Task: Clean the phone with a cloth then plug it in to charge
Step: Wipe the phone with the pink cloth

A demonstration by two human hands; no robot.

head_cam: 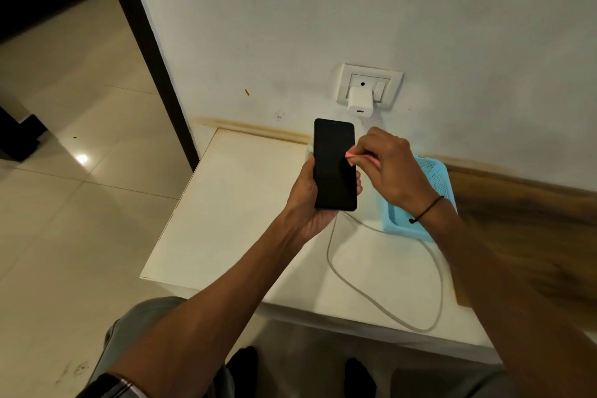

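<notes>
- The phone is held up above the white table, just in front of the wall, its dark screen facing the person.
- Its long axis runs away from the person toward the wall, nearly upright in the view; the camera-hole end points at the wall socket, the bottom end points back toward the person.
- The left hand cradles it from beneath and from the left, thumb curled along the left edge and fingertips showing round the right edge: a firm wrap round the body.
- The right hand has its fingers bunched tight, pinching a small pink cloth whose tip touches the screen near the right edge, about mid-height.
- To wipe well, I would judge, more cloth should lie flat on the glass, with strokes running the length of the screen while the left hand steadies the phone.
- A white charger sits in the wall socket just beyond the phone's top.
- A pale cable loops loose over the table below the phone; neither of its ends can be made out.
- A blue mesh basket sits under the right wrist, against the wall.
</notes>
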